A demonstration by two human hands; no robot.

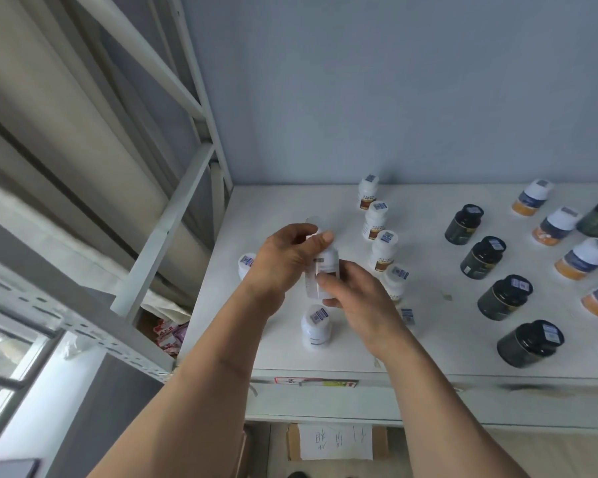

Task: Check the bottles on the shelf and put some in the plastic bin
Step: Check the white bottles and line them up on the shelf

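1. The left hand [287, 257] is gripping the upper part of a small white plastic bottle with a printed label [325, 267] – thumb curled near the cap.
2. The right hand [356, 298] is clasping the same bottle's lower end, fingers wrapped round it.
3. The bottle is hovering above the white metal shelf [428, 339], tilted, between both hands.
4. Another white capped bottle [315, 326] is standing on the shelf just below the hands.
5. A row of white brown-labelled bottles [382, 250] is standing to the right – dark round jars [504, 296] and orange-based bottles [582, 258] are sitting further right.
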